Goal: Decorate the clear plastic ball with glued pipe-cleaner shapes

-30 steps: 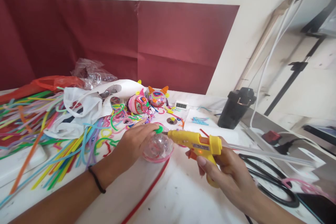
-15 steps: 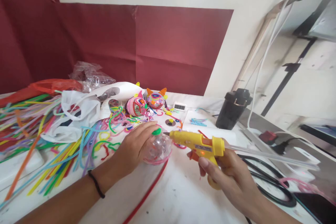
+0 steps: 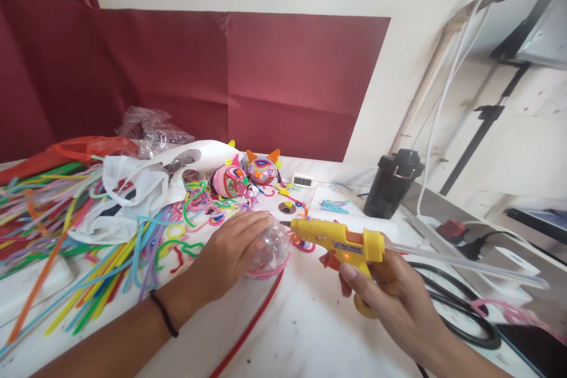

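My left hand [image 3: 233, 251] is wrapped round the left side of a clear plastic ball [image 3: 269, 251], which has a pink pipe cleaner round its lower part. A red pipe cleaner [image 3: 254, 319] runs from the ball toward the front of the table. My right hand [image 3: 390, 283] grips a yellow hot glue gun [image 3: 336, 239] by its handle. The gun's nozzle points left, close to the upper right of the ball. A clear glue stick [image 3: 465, 261] juts out of the gun's rear.
Pipe cleaners [image 3: 106, 283] and a white bag [image 3: 128, 189] lie at left. Two decorated balls [image 3: 263, 170] [image 3: 230, 182] and a small timer [image 3: 303, 180] stand behind. At right are a black bottle [image 3: 392, 186], a coiled black cable [image 3: 469, 319] and a phone [image 3: 531, 348].
The green piece on top of the clear ball is now out of sight near my left fingers. The glue gun has moved slightly right, away from the ball.
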`<state>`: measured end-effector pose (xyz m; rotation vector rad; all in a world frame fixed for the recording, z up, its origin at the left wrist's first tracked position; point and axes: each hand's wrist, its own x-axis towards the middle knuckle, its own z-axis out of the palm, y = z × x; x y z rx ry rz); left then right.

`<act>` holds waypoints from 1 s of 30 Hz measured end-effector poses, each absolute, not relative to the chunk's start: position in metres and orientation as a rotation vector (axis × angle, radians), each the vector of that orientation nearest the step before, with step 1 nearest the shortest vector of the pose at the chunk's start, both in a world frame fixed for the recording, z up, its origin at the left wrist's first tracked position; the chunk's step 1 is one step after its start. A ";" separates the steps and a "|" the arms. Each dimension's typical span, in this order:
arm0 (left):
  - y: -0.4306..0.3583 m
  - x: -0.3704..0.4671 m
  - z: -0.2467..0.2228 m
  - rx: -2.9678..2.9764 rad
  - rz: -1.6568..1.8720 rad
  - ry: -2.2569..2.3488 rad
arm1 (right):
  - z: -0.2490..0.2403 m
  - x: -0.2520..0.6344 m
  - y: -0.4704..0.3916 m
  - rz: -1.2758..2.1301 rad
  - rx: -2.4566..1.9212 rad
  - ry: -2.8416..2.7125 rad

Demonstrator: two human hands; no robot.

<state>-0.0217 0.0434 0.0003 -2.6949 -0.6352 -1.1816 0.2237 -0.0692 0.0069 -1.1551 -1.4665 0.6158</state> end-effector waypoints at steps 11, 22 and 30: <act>0.044 -0.018 -0.004 -2.687 -1.170 -0.607 | 0.009 0.229 -0.070 0.601 -1.160 -1.490; 0.046 -0.021 -0.017 -2.786 -1.235 -0.743 | 0.008 0.228 -0.069 0.633 -1.167 -1.461; 0.045 -0.020 -0.014 -2.786 -1.262 -0.806 | 0.004 0.223 -0.070 0.690 -1.224 -1.379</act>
